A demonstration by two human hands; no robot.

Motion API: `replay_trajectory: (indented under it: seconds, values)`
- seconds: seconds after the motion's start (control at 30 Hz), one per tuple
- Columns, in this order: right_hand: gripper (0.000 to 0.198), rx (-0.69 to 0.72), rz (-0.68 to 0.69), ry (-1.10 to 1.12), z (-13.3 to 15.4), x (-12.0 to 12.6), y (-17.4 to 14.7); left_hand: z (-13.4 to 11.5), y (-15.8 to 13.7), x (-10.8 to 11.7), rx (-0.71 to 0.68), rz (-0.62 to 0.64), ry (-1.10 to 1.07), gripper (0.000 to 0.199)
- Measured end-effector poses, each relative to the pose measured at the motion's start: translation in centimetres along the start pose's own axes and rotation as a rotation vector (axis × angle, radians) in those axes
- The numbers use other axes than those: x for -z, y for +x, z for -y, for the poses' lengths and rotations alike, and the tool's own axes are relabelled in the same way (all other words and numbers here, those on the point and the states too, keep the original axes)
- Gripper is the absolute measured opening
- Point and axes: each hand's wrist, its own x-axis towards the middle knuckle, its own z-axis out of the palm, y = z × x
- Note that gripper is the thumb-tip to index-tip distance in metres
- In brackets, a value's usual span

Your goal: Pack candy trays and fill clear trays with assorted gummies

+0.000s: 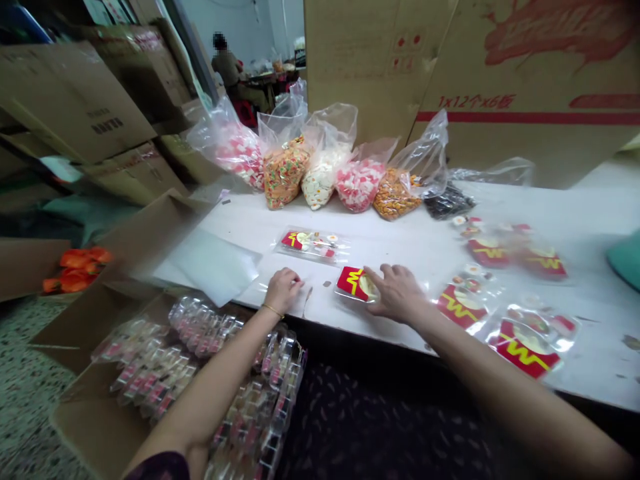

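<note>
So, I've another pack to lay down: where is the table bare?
The table is bare between the bags, right hand, lone pack and right-side packs. A smaller patch separates those packs from the teal object. Crowded: the back, with bags, and among those packs.

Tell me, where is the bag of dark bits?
In the head view, the bag of dark bits lies on the white table beyond the right hand, just right of the bag of orange bits.

Soft light brightens the white tabletop. Leftmost cardboard boxes look dim, blurred. Edges stretch with distortion.
</note>
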Motion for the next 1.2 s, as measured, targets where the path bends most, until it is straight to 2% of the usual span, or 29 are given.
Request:
replay_trajectory:
  seconds: [0.07,0.13,0.23,0.33,0.47,0.63,0.77,0.87,0.93,1.0,1.2]
  values:
    - [0.089,-0.086,0.039,0.052,1.1,-1.7,-0.5,-1.3,-0.1,-1.5,-0.022,0.048,0.001,0.009]
    - [0.097,-0.114,0.034,0.095,1.1,-3.0,-0.7,-1.3,-0.3,-2.0,-0.076,0.087,-0.007,0.015]
    - [0.096,-0.037,-0.011,0.109,0.4,-4.0,-1.1,-0.3,-0.6,-1.5,-0.155,0.151,-0.019,0.029]
    - [0.08,0.042,-0.01,0.107,0.0,-4.1,-1.2,0.6,-0.9,-1.1,-0.181,0.191,-0.037,0.019]
    - [0.068,0.046,-0.024,0.12,0.0,-4.1,-1.1,0.8,-1.0,-1.7,-0.169,0.141,-0.041,0.009]
    - [0.078,0.032,0.012,0.166,-0.7,-3.7,-1.4,0.3,-1.2,-2.4,-0.158,0.031,-0.117,0.006]
    - [0.074,-0.014,-0.053,0.188,-0.4,-3.6,-1.8,-0.8,-1.1,-2.7,-0.101,-0.059,-0.239,0.004]
    - [0.075,0.006,-0.065,0.18,0.4,-3.7,-1.8,-2.1,-0.8,-2.9,-0.071,-0.094,-0.35,0.005]
    - [0.076,0.024,-0.064,0.192,0.7,-3.8,-1.9,-2.8,-0.7,-2.9,0.001,-0.125,-0.412,0.005]
    - [0.076,0.025,-0.066,0.199,0.8,-3.8,-1.9,-3.3,-0.6,-3.0,0.054,-0.12,-0.444,0.005]
    - [0.076,0.109,-0.047,0.211,1.1,-3.9,-1.9,-4.1,-0.6,-3.0,0.087,-0.049,-0.475,0.007]
